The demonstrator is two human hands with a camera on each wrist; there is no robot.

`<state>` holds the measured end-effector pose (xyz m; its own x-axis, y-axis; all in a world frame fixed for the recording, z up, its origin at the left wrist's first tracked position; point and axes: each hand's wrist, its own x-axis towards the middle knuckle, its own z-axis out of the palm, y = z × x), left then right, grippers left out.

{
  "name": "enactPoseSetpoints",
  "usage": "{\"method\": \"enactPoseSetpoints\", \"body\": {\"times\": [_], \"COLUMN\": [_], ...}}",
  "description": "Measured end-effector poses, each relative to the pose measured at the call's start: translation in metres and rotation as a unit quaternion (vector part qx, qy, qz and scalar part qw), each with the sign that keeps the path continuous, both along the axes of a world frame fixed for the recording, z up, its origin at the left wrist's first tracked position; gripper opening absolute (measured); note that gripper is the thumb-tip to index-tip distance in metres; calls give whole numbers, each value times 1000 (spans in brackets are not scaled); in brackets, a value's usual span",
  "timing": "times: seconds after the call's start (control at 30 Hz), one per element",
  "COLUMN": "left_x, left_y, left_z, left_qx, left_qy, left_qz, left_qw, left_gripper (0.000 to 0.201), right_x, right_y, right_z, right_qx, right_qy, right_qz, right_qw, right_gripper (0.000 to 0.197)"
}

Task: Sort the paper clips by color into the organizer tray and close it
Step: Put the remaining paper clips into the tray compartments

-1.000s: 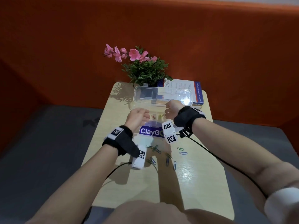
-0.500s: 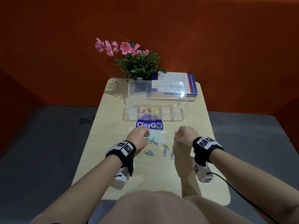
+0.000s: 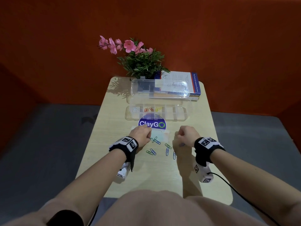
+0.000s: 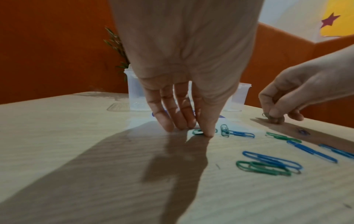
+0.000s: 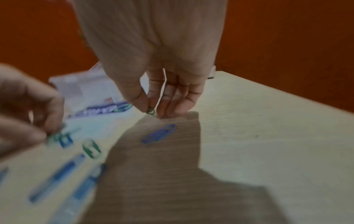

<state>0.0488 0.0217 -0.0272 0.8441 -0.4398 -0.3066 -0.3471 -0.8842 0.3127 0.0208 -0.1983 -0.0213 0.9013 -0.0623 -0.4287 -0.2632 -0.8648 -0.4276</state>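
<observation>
Picking up green paper clips was the step in hand: the left hand (image 4: 184, 94) pressed thumb and fingertips onto a green clip (image 4: 198, 131) flat on the desk (image 3: 114, 160); the right hand (image 5: 162, 84) pinched another green clip (image 5: 150, 112) just above it. Best practice, as judged: tilt one end up before lifting, take one colour only, leaving the blue clips (image 3: 167, 151). Organizer tray (image 3: 182, 114) lay open beyond, holding red and yellow clips in separate compartments. Legible: sticker "ClayGO" (image 3: 152, 124); book (image 3: 194, 85) spine too small to read.
</observation>
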Motion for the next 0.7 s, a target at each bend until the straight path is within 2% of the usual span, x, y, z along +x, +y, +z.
{"method": "enactPoseSetpoints", "body": {"times": [0.07, 0.1, 0.17, 0.27, 0.33, 0.4, 0.47, 0.53, 0.57, 0.6, 0.63, 0.67, 0.7], "left_x": [1, 2, 2, 3, 4, 4, 3, 4, 4, 4, 5, 5, 6], "left_y": [0, 0, 0, -1, -2, -6, -11, -15, -17, -19, -21, -23, -25], "left_z": [0, 0, 2, 2, 2, 2, 4, 8, 11, 14, 14, 14, 11], "left_qx": [-9, -15, -22, -49, -102, -190, -297, -359, -367, -364, -355, -344, -328], "left_qy": [-1, 2, 20, 59, 92, 150, 235, 300, 327, 346, 353, 349, 334], "left_qz": [-4, -6, 0, 47, 95, 161, 263, 343, 367, 382, 388, 385, 370], "left_qw": [1000, 1000, 1000, 996, 986, 957, 887, 815, 790, 776, 774, 782, 803], "left_gripper": [9, 9, 11, 20, 22, 22, 22, 18, 14, 10, 12, 20, 30], "right_x": [-6, -9, -15, -20, -20, -19, -17, -15, -15, -15, -16, -17, -18], "right_y": [1, 1, 4, 9, 14, 19, 22, 25, 27, 31, 34, 38, 42], "right_z": [1, 0, 0, -1, 1, 3, 4, 2, 1, 1, 0, 1, 1], "right_qx": [165, 248, 353, 370, 386, 412, 390, 299, 238, 176, 125, 86, 52], "right_qy": [11, 27, 67, 117, 129, 129, 116, 97, 86, 75, 65, 54, 43], "right_qz": [-80, -109, -147, -137, -148, -202, -223, -154, -106, -64, -30, -4, 17], "right_qw": [983, 962, 922, 912, 901, 879, 886, 937, 961, 979, 990, 995, 998], "right_gripper": [11, 16, 9, 20, 22, 19, 21, 21, 22, 22, 23, 26, 29]}}
